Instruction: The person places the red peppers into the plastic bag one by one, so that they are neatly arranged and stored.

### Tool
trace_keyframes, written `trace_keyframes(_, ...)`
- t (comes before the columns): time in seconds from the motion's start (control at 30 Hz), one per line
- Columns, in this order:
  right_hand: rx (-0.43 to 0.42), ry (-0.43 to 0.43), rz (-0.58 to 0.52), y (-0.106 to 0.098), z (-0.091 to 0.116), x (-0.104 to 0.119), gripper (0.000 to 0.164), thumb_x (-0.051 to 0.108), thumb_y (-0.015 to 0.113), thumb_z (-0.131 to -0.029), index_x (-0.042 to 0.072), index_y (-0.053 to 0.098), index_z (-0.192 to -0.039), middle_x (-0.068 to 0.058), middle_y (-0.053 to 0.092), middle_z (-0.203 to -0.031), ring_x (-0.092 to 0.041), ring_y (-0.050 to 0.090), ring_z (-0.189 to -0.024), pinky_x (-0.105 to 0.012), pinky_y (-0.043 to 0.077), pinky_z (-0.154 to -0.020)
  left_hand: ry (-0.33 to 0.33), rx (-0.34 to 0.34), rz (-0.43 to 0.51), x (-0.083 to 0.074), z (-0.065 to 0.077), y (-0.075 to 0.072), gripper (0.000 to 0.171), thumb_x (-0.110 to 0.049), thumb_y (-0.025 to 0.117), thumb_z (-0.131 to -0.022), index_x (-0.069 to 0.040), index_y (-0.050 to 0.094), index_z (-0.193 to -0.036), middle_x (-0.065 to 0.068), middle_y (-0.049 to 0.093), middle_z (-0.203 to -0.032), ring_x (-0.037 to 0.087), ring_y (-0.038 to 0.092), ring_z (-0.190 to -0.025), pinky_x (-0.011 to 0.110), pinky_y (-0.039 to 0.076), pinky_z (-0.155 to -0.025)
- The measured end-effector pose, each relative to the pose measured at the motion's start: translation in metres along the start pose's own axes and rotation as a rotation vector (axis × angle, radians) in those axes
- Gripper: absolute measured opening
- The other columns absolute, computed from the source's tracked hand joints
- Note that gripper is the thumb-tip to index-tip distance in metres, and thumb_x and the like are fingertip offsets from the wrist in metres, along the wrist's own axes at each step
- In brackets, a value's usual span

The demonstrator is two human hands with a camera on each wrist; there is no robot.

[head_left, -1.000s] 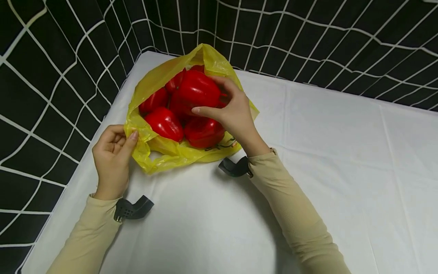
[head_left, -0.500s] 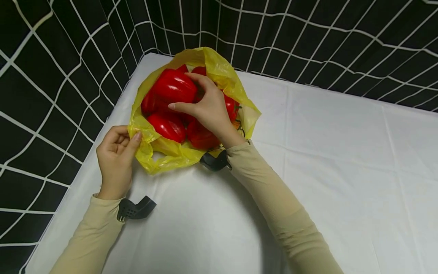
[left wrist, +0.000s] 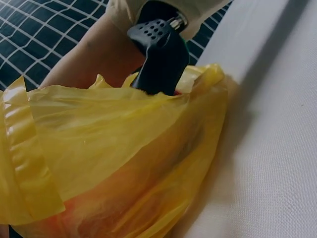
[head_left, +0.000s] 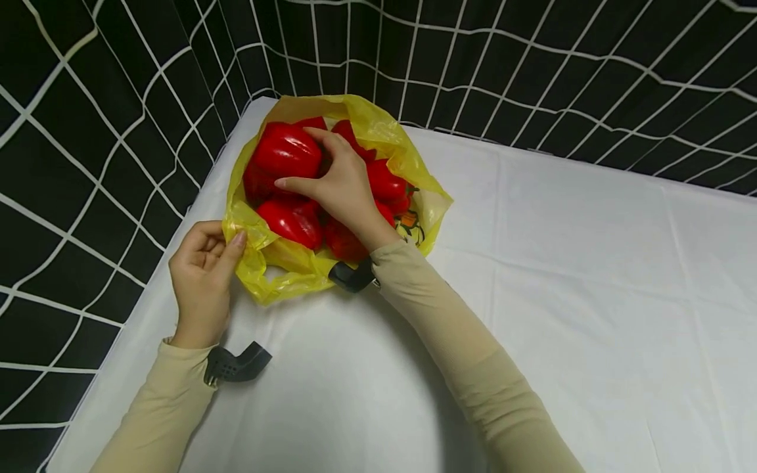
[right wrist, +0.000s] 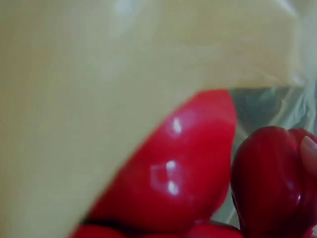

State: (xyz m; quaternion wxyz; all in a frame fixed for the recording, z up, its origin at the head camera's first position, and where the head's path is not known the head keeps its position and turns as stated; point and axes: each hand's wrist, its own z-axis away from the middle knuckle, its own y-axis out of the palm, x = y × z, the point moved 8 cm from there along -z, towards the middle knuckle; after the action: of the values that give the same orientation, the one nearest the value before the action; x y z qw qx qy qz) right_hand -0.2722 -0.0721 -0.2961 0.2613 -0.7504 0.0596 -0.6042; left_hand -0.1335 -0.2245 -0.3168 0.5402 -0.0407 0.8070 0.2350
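Note:
In the head view my left hand point(head_left: 204, 282) pinches the left edge of a yellow plastic bag point(head_left: 408, 148) between thumb and fingers. The bag lies with its mouth spread wide, and several glossy red bell peppers point(head_left: 292, 222) fill it. Inside the mouth, my right hand point(head_left: 345, 184) grips one red bell pepper point(head_left: 288, 151) at the upper left, thumb on the near side and fingers behind. That gripped bell pepper point(right wrist: 267, 178) shows at the right of the right wrist view, a fingertip on it. The bag's side point(left wrist: 114, 134) covers most of the left wrist view.
A white cloth point(head_left: 579, 315) covers the table, stretching far to the right of the bag. Black panels with white netting point(head_left: 532, 72) rise behind and to the left. A dark camera mount point(head_left: 351, 276) on the right wrist overlaps the bag's near edge.
My right hand has carried the bell pepper leftward across the bag, uncovering other peppers and a printed mark at the right. My left hand keeps its pinch on the bag.

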Motion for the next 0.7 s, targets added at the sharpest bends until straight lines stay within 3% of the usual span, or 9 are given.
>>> trace_keyframes(0.2,0.041,-0.012,0.051,0.014,-0.007,0.001,0.073,0.029,0.080,-0.075,0.012,0.046,-0.137,-0.004,0.049,-0.133,-0.016,0.046,-0.117,-0.029,0.046,-0.092,0.002,0.016,-0.018,0.000,0.001,-0.003,0.013,0.009,0.061,-0.085,-0.001,0.062,-0.093,0.011,0.061,-0.086,0.016,0.059,-0.076,0.020,0.052,-0.072)
trace_keyframes(0.43,0.083,-0.055,0.159,0.012,-0.010,0.004,0.077,0.030,0.080,-0.075,0.009,0.043,-0.139,-0.007,0.049,-0.135,-0.020,0.045,-0.120,-0.034,0.044,-0.097,0.000,0.024,-0.040,-0.001,-0.001,0.000,0.012,0.008,0.061,-0.086,0.000,0.062,-0.095,0.012,0.061,-0.088,0.016,0.060,-0.078,0.020,0.053,-0.074)
trace_keyframes(0.7,0.086,-0.103,0.161,0.010,-0.005,0.006,0.077,0.026,0.082,-0.074,0.007,0.043,-0.138,-0.008,0.050,-0.132,-0.019,0.047,-0.118,-0.027,0.042,-0.097,0.004,0.012,-0.021,-0.001,0.000,-0.001,0.015,0.011,0.060,-0.085,0.000,0.062,-0.093,0.010,0.061,-0.086,0.016,0.059,-0.076,0.020,0.052,-0.072)
